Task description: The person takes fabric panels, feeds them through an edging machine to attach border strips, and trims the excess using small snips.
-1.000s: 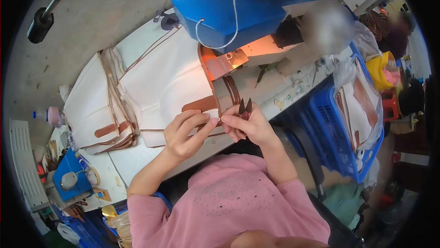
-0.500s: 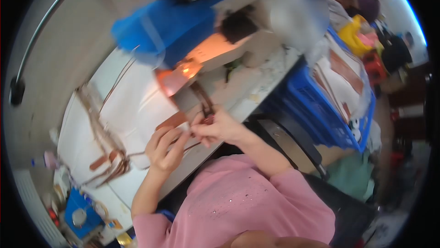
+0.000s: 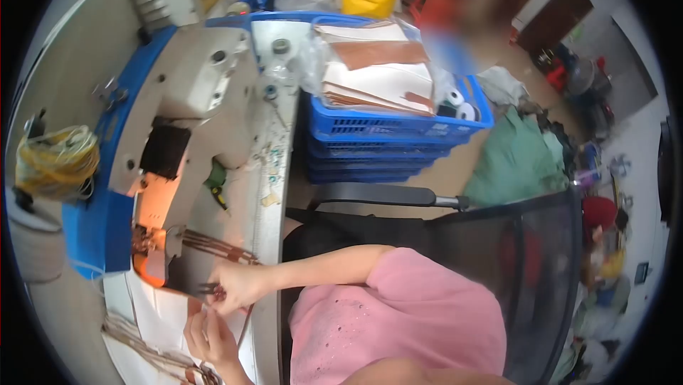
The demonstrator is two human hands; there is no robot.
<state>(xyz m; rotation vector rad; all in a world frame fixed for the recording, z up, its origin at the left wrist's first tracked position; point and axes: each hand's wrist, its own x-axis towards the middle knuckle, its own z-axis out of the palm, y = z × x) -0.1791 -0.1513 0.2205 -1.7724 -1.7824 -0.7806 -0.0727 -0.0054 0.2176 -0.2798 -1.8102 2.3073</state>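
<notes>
My right hand is closed beside the sewing machine's working end, around a small dark two-pronged tool that looks like thread snips. Just below it, my left hand is closed, its fingertips pinching the edge of a brown leather piece. The two hands almost touch. Brown straps lie on the machine bed behind my right hand. A lit needle area of the sewing machine glows orange to the left. My fingers partly hide the tool and the leather piece.
Blue crates holding white and brown sheets stand beyond the table edge. A chair armrest juts out near my right side. More brown straps lie at lower left. A green cloth heap sits on the floor.
My view has turned to the right, so the machine and crates show more fully. Both hands remain close together; the dark tool's prongs now show in my right hand.
</notes>
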